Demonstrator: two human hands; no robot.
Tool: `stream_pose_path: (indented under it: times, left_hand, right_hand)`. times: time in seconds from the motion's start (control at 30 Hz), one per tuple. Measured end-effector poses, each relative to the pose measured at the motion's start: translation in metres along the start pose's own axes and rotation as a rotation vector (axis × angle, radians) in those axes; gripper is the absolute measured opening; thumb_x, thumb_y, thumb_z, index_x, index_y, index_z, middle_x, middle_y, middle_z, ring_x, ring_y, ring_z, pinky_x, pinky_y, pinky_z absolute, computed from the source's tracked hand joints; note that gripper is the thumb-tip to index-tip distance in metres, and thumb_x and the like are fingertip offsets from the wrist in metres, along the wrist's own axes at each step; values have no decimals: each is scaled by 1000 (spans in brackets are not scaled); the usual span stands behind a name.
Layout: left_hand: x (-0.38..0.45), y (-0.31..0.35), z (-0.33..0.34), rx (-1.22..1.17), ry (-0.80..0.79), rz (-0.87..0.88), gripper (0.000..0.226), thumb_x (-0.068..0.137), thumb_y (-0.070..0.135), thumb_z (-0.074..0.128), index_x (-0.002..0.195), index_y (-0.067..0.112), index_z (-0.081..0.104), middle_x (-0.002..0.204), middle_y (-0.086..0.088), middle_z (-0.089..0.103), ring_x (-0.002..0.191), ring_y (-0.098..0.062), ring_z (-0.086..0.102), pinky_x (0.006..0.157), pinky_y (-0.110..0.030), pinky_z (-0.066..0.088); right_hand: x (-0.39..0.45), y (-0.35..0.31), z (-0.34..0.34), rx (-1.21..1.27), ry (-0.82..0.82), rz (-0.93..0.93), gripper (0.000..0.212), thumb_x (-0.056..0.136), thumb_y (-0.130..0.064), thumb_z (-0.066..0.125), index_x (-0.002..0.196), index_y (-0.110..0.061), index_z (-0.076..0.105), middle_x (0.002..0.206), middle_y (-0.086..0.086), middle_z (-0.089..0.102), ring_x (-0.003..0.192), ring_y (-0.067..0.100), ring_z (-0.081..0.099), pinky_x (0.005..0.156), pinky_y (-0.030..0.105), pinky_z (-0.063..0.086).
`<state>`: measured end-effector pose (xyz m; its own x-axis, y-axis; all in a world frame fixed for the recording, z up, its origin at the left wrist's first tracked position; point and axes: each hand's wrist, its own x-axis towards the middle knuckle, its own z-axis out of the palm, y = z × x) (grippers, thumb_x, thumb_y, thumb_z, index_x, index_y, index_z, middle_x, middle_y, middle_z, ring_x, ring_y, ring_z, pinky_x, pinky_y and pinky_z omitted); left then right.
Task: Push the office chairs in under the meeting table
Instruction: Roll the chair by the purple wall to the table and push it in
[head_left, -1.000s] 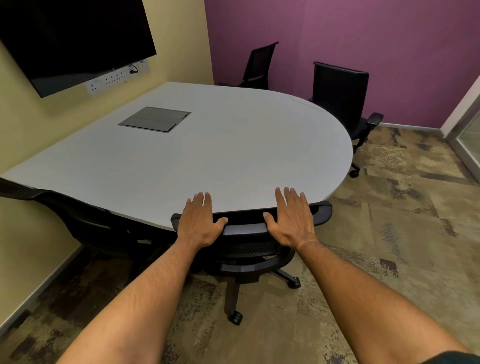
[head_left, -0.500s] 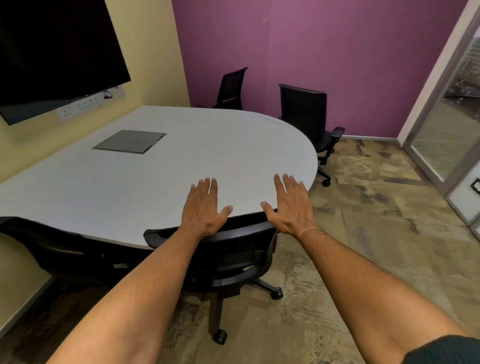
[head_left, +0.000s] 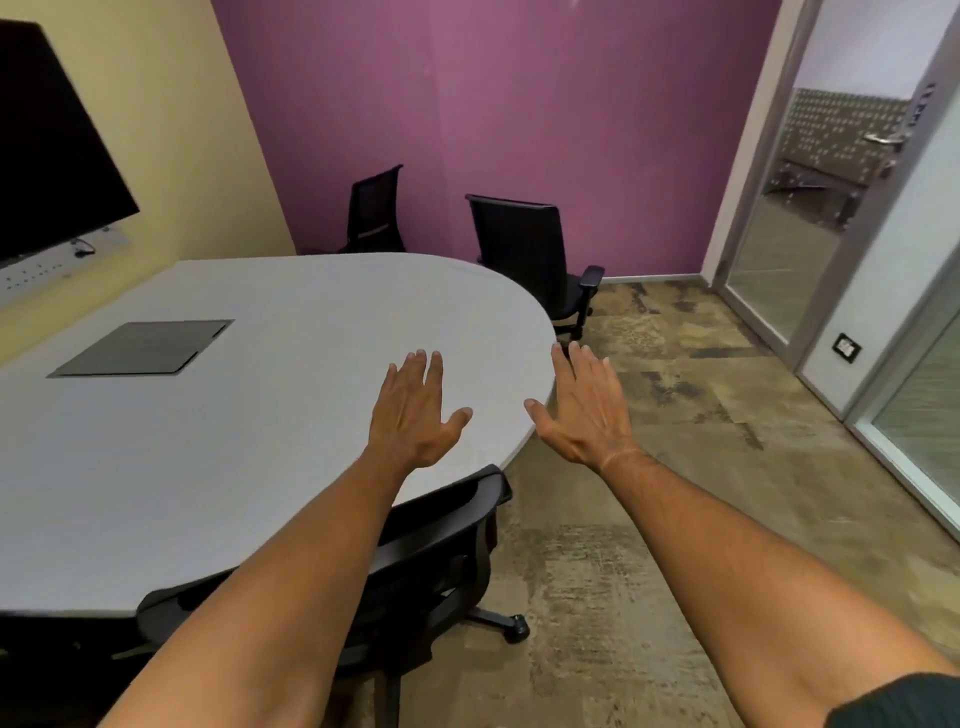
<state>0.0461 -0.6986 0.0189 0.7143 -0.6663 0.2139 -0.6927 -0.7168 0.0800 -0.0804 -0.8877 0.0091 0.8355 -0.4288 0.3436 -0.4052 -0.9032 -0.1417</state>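
The white meeting table (head_left: 218, 467) with a rounded end fills the left of the view. A black office chair (head_left: 441, 545) stands tucked against its near edge, below my arms. My left hand (head_left: 415, 410) hovers open over the tabletop, touching nothing. My right hand (head_left: 587, 410) is open too, raised past the table's rounded end. A second black chair (head_left: 524, 249) stands at the far side with its seat out from the table. A third chair (head_left: 371, 213) is by the purple wall behind the table.
A grey cable hatch (head_left: 140, 348) is set in the tabletop. A black screen (head_left: 47, 150) hangs on the yellow wall at left. A glass door (head_left: 789, 208) and partitions line the right. Patterned carpet (head_left: 701, 441) spreads to the right of the table.
Both hands have lifted off the near chair's backrest and now hang open above it. The view has swung right and up, showing the glass door.
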Motion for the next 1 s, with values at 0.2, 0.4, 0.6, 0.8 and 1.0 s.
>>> stream_pose_path:
  times: [0.2,0.4,0.6,0.8,1.0]
  left_hand:
    - [105,17,29,-23,28,63,83,94,62,30,154,15,-3,163,-11,-4,150,-26,-4,120,-41,-5]
    - [209,22,47,-82,33,100,84,93,62,33,154,16,-2,163,-10,-3,150,-27,-3,121,-43,-2]
    - [286,32,71,-109,28,112,86,92,63,35,154,16,-1,163,-10,-3,150,-29,-2,119,-42,-3]
    - [353,43,95,-89,20,91,87,91,65,33,154,17,-2,163,-11,-3,150,-29,-1,119,-42,-2]
    - [436,72,121,-45,8,29,87,90,66,32,154,17,-2,163,-11,-2,150,-30,0,121,-45,2]
  right_hand:
    - [70,48,17,-41,27,68,86,89,-59,38,153,-10,9,159,19,16,147,33,11,120,49,8]
    - [150,85,31,-69,32,119,88,86,-62,30,153,-10,6,160,20,12,148,32,8,119,47,4]
    - [204,121,50,-94,17,128,88,88,-60,35,153,-9,5,160,21,12,147,33,9,119,49,6]
    - [266,163,69,-98,9,115,89,86,-61,32,153,-9,7,159,21,14,147,33,10,119,48,7]
    - [345,226,99,-50,19,67,86,89,-59,40,153,-9,9,159,19,14,147,32,11,120,48,7]
